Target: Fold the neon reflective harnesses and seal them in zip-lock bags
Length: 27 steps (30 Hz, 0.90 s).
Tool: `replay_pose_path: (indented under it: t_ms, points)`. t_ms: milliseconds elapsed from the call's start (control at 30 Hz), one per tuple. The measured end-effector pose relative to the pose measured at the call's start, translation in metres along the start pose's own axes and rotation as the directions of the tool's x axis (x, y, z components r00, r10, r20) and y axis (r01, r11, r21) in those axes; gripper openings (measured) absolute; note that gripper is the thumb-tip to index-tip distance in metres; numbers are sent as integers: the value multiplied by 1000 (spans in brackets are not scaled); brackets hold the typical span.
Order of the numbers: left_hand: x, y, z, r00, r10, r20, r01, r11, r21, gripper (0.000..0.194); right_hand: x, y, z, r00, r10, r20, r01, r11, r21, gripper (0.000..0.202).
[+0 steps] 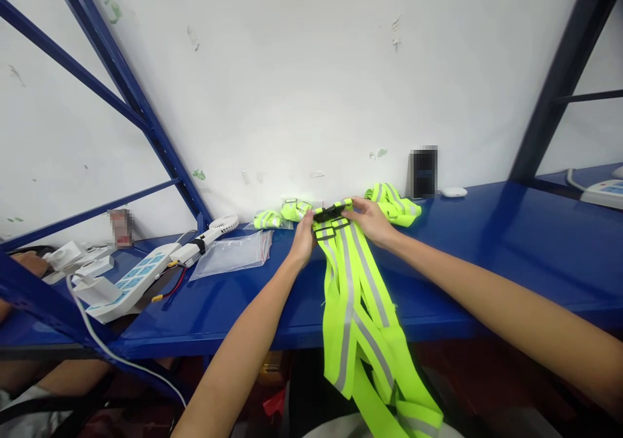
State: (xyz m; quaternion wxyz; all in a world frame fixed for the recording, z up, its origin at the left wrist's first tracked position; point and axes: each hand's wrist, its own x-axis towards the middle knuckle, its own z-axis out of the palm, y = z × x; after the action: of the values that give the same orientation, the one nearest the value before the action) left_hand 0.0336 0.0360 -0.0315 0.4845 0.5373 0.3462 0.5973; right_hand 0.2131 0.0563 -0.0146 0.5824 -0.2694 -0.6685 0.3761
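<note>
A neon-yellow reflective harness (348, 289) with grey stripes hangs over the front edge of the blue table. Its black buckle (329, 213) is held up between my two hands, just above the tabletop. My left hand (304, 238) is closed on the strap at the buckle's left side. On the other side, my right hand (370, 220) pinches the strap with thumb and fingers. Black strap sliders (325, 233) sit just below the buckle. Another bundled reflective harness (399, 209) lies behind my right hand, and bagged ones (281, 215) lie beyond my left.
Clear plastic bags (232, 255) lie left of my hands, beside a white handheld fan (207, 238). A white power strip (139, 279) with plugs and cables is farther left. A dark phone-like box (423, 173) leans on the wall near a white earbud case (453, 192). Blue posts (141, 117) frame the table.
</note>
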Motion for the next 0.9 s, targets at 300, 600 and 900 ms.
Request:
replay_pose_path:
  t_ms: [300, 600, 900]
  points:
    - [-1, 13, 0, 994, 22, -107, -42, 980, -196, 70, 2, -8, 1, 983, 180, 41, -184, 938, 295, 32]
    - [-1, 4, -9, 999, 23, -37, -24, 999, -41, 64, -2, -8, -4, 934, 315, 171, -348, 910, 226, 43]
    - [-3, -4, -4, 991, -132, 11, 132, 991, 1, 50, 3, 4, -6, 988, 140, 58, -148, 972, 180, 35]
